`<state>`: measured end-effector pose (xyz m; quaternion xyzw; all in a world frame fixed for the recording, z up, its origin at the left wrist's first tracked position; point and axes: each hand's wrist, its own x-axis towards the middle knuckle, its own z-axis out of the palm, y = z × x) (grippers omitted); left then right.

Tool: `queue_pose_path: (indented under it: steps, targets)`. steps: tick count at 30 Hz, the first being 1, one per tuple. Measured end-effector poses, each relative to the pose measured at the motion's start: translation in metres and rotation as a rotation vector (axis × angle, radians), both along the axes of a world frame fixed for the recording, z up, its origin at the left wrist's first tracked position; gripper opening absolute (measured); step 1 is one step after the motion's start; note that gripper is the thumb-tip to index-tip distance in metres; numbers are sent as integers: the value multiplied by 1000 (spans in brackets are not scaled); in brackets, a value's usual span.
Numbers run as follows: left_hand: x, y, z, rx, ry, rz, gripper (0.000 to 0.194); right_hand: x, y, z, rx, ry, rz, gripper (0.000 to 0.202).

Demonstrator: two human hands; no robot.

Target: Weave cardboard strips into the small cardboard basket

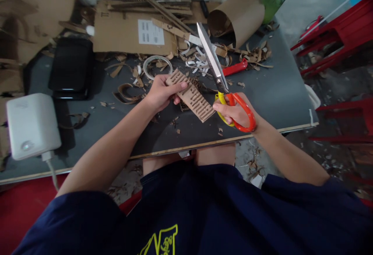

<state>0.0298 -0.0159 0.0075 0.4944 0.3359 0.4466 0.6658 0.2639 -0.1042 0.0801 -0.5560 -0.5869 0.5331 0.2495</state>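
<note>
With left hand (161,91), gripping corrugated cardboard strip (196,100); with right hand (238,110), clasping scissors (221,83), by near edge of surface (279,96).

Your shirt (215,208) is navy. Your left sleeve (78,220), at eight o'clock, is short; your right sleeve (305,204), at four, likewise. A yellow outlined marking (166,241), small yellow script inside, sits just past six o'clock. Your forearms (112,152) are bare.

The grey desk (272,86) carries a black case (70,64), white device (33,125), tape roll (145,68), flat cardboard (116,32), cardboard tube (247,14) and brown scraps (260,55).
</note>
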Motion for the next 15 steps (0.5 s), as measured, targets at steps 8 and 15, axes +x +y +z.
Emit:
queue_pose_path:
  steps: [8, 15]
  targets:
    - [5, -4, 2, 56, -103, -63, 58, -11, 0, -6, 110, -68, -58, 28]
    - [8, -15, 8, 125, 41, -156, 51, -9, -4, -1, 63, -69, -96, 42]
